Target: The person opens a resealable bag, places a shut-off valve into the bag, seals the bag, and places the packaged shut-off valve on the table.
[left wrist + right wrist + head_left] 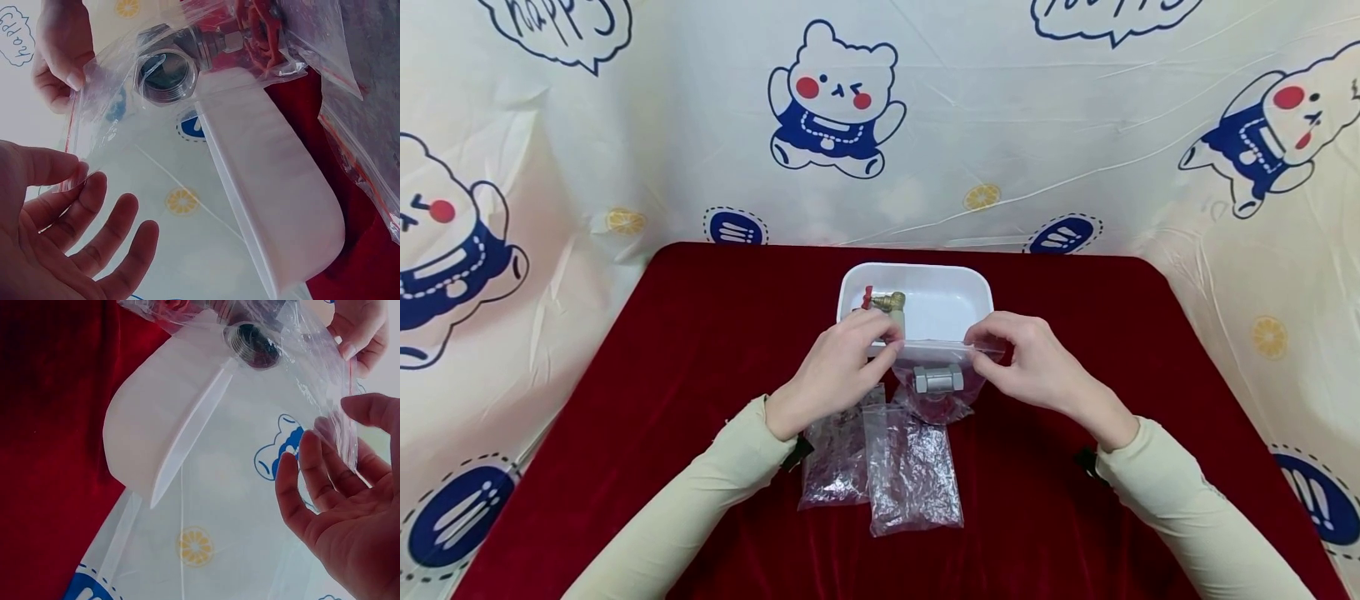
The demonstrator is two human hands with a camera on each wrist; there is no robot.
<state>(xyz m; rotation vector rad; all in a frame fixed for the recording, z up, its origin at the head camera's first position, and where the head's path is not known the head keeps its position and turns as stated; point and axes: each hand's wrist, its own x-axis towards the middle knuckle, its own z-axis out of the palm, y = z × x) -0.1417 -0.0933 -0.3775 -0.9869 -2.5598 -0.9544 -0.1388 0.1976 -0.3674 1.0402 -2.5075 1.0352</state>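
A clear zip bag hangs upright between both hands in front of the tray. Inside it lies a grey metal valve, whose threaded opening and red handle show through the plastic in the left wrist view. My left hand pinches one end of the bag's zip edge between thumb and forefinger, other fingers spread. At the opposite end, my right hand holds the same edge between thumb and fingers. Behind the bag, a white tray holds a brass tap with a red handle, partly hidden by my left hand.
Two more clear zip bags lie nearer on the dark red cloth: a front one overlapping a left one, partly under my left wrist. A white printed curtain with cartoon bears stands behind and at both sides.
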